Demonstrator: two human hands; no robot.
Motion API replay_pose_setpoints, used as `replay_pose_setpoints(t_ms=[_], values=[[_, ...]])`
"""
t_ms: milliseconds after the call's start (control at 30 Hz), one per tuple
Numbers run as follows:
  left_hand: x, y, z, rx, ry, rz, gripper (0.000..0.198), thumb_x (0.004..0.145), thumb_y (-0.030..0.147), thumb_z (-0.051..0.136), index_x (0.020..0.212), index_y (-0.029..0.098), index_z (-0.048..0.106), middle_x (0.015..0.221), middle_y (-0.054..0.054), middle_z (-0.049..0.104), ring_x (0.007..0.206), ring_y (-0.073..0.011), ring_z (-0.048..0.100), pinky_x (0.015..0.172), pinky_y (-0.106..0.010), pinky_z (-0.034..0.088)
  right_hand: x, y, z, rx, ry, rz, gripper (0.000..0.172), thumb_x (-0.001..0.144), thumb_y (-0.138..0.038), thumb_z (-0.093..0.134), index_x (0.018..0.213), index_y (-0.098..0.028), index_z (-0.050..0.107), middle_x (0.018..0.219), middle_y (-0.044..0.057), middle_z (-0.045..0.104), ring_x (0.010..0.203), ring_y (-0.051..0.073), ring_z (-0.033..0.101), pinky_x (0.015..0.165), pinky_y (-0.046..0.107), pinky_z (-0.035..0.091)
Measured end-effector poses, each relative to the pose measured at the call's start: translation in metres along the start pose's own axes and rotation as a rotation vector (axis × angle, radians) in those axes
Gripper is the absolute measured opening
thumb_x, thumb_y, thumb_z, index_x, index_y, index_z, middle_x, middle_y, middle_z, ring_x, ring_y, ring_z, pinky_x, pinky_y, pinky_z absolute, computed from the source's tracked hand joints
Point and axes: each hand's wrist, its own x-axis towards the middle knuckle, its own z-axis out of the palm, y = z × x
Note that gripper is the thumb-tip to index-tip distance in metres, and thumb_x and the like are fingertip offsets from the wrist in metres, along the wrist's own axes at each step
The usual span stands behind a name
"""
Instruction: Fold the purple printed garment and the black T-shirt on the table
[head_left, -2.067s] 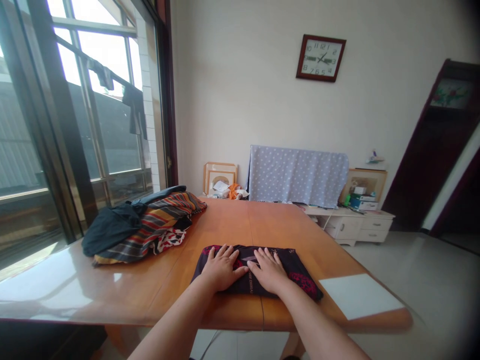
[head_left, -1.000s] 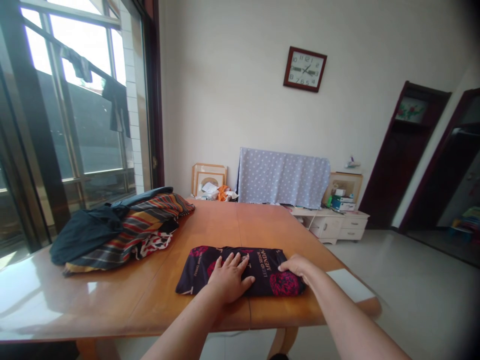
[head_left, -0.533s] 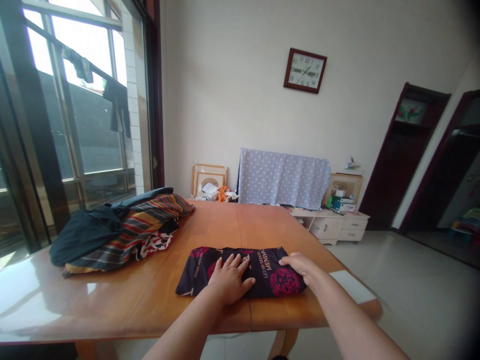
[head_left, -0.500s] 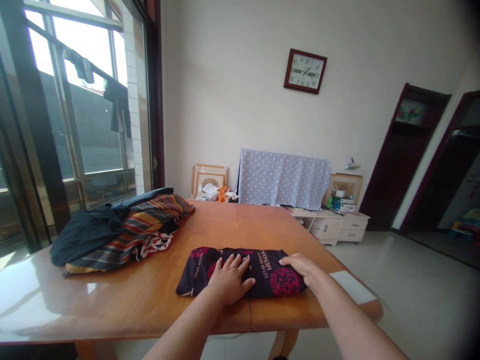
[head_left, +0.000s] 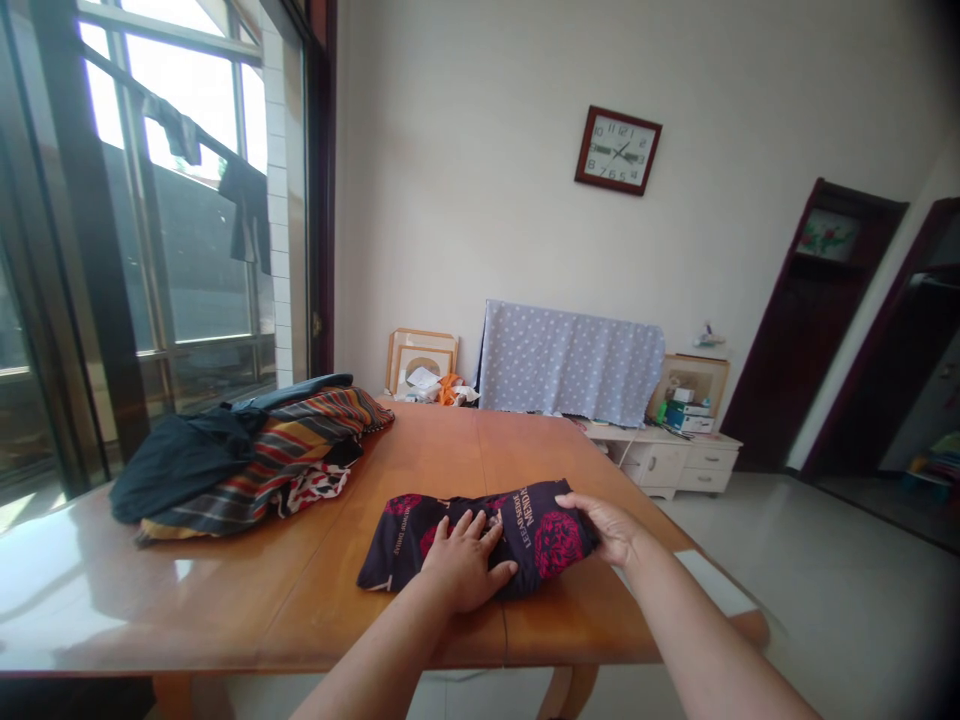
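Two-handed: resting left hand [head_left: 466, 566], fingers spread wide, on folded dark cloth [head_left: 529, 535] atop desk [head_left: 536, 450]; gripping its upward-tilted right end with right hand [head_left: 611, 528].

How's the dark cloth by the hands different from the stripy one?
The dark printed cloth has pink patterns and lettering; the striped cloth has multicoloured stripes. The dark printed cloth is folded into a flat bundle; the striped cloth lies rumpled. Both are on the wooden table.

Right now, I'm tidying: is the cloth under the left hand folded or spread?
Folded: the cloth is a narrow, thick bundle, the right hand gripping one end.
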Motion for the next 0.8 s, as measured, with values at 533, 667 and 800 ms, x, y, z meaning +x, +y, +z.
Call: replay_pose_setpoints(t_ms=[533, 667, 800], values=[[-0.054, -0.031, -0.041, -0.123, 0.297, 0.131, 0.035, 0.096, 0.034, 0.045, 0.123, 0.027, 0.065, 0.122, -0.009, 0.069, 0.121, -0.0268, 0.057, 0.111, -0.048, 0.032, 0.031, -0.008, 0.094, -0.058, -0.048, -0.242, 0.026, 0.068, -0.019, 0.073, 0.087, -0.020, 0.056, 0.063, -0.003, 0.064, 0.051, 0.014, 0.060, 0.052, 0.026, 0.052], [-0.063, -0.011, -0.023, -0.098, 0.226, 0.242, 0.039, 0.096, 0.031, 0.044, 0.132, 0.033, 0.059, 0.133, -0.004, 0.064, 0.134, -0.0271, 0.047, 0.116, -0.057, 0.019, 0.035, -0.006, 0.120, -0.052, -0.041, -0.262, 0.026, 0.067, -0.020, 0.073, 0.085, -0.020, 0.055, 0.062, -0.004, 0.063, 0.050, 0.012, 0.058, 0.049, 0.023, 0.048], [-0.064, 0.001, -0.010, -0.050, 0.198, 0.246, 0.040, 0.092, 0.036, 0.052, 0.130, 0.028, 0.060, 0.134, -0.007, 0.063, 0.134, -0.0313, 0.046, 0.115, -0.061, 0.015, 0.034, -0.001, 0.140, -0.059, -0.070, -0.258, 0.026, 0.065, -0.020, 0.073, 0.083, -0.019, 0.056, 0.061, -0.004, 0.062, 0.050, 0.012, 0.058, 0.049, 0.023, 0.047]])
